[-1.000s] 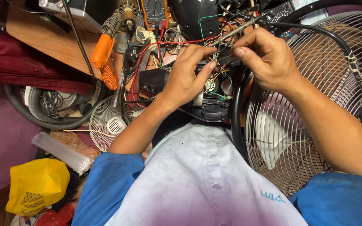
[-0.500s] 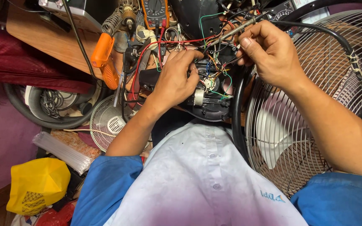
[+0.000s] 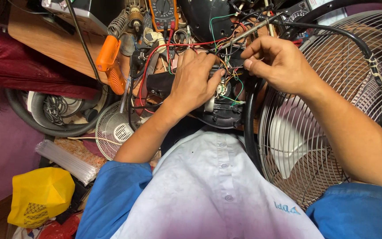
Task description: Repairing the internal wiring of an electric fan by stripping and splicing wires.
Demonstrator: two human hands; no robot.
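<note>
**Two hands in the wiring of a black motor housing**

The right hand's (image 3: pixel 279 66) fingers (image 3: pixel 250 64) are drawn together, thumb meeting forefinger in a pinch on thin coloured wires (image 3: pixel 235 84) at the upper middle of the frame; the remaining fingers curl loosely behind. Which wire sits in the pinch cannot be told. The left hand (image 3: pixel 195 84) lies just beside it, fingers bent and slightly spread over the round black plastic motor housing (image 3: pixel 222 113), its thumb tip pressed against the metal parts at the housing's centre, where the green, red and orange wires fan out. The housing sits at the middle of the frame, at the near edge of the brown wooden table (image 3: pixel 49 44), just above the person's pale shirt.

A thin metal rod (image 3: pixel 253 28) slants above the right hand's knuckles. To the right, a large round wire fan guard (image 3: pixel 332 110) fills the frame's edge, with a thick black cable (image 3: pixel 332 33) arching over it. Left of the left hand stand an orange-handled soldering tool (image 3: pixel 111 66) and, at the top, an orange multimeter (image 3: pixel 163 11). Lower left, on the floor, lie a small white fan grille (image 3: pixel 113 130), a grey corrugated hose (image 3: pixel 36 119) and a yellow plastic bag (image 3: pixel 38 194).
</note>
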